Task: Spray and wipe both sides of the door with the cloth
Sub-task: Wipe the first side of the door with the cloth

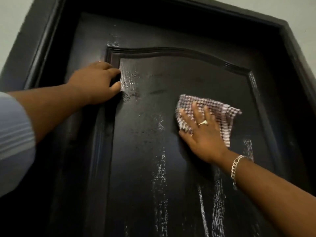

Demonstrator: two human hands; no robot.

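A dark, nearly black panelled door (147, 151) fills the view, seen from close below. Wet spray streaks run down its raised panel. My right hand (201, 132) lies flat with fingers spread, pressing a brown-and-white checked cloth (220, 110) against the upper middle of the panel. It wears a ring and a chain bracelet. My left hand (97, 81) rests on the panel's upper left moulding with fingers curled. Whether it holds anything dark inside the curl is unclear. No spray bottle shows.
The dark door frame (290, 36) surrounds the door. A pale wall (256, 6) lies above and to both sides. A light striped sleeve (13, 134) covers my left upper arm at the left edge.
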